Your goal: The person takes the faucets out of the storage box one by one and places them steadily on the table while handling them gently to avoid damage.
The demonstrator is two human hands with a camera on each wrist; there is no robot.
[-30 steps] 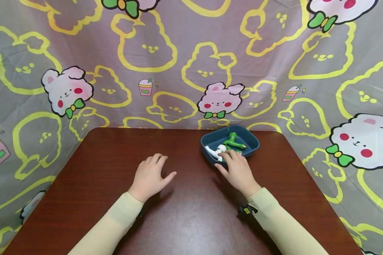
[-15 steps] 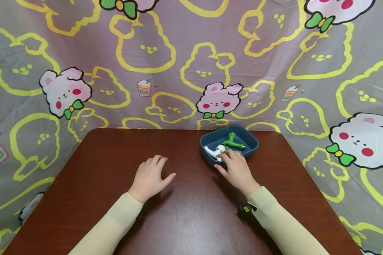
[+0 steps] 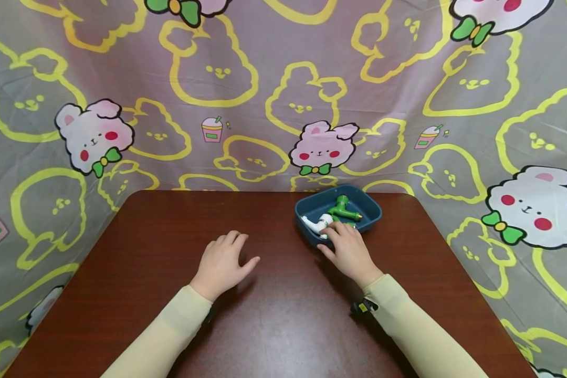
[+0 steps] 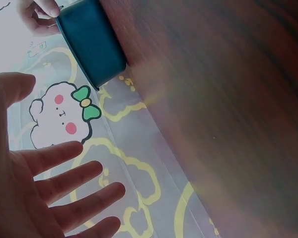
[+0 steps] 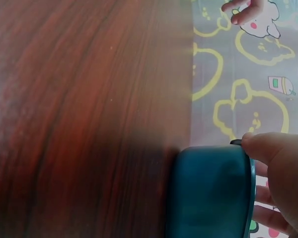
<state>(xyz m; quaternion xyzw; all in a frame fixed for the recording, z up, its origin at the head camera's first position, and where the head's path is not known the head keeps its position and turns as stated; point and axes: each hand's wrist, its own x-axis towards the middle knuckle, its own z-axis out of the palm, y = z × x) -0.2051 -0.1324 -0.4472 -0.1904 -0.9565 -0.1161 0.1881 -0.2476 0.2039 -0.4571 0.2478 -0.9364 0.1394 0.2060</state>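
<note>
Left hand [image 3: 221, 266] spread wide above table [image 3: 274, 320] | right hand [image 3: 352, 254] curved at blue bin [image 3: 370, 226] (can't tell if gripping)

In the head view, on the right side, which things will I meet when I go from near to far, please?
Right sleeve → right hand → the farther green tap → patterned cloth behind the table.

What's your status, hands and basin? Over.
Left hand free, fingers spread. Right hand at near rim of basin. White tap, green tap inside; right hand partly hides contents.
</note>
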